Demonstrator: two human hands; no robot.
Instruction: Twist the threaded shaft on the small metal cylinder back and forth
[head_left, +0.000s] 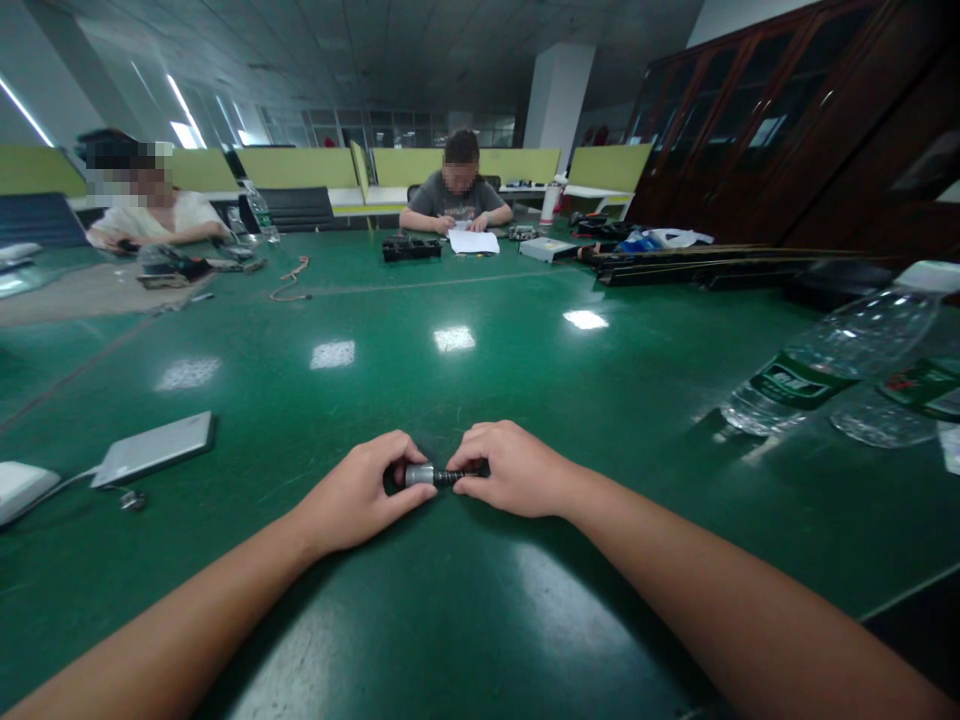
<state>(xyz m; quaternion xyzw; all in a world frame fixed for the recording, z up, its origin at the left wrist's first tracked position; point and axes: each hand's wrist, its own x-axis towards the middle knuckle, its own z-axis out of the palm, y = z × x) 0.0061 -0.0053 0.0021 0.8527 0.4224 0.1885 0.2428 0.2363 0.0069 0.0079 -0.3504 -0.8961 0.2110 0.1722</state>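
Low over the green table, or resting on it, is a small metal part with a silver cylinder and a thin dark ridged shaft. My left hand is curled around the silver end, thumb in front and fingers behind. The far left end of the part sits in the shade of that palm. My right hand pinches the dark shaft between thumb and fingers, hiding part of it. Cylinder and shaft lie in one line; I cannot tell whether they are a single piece.
Two clear water bottles stand at right on the green table. A silver flat box with a cable lies at left. Across the table, two people sit near a black device, white paper and long dark strips.
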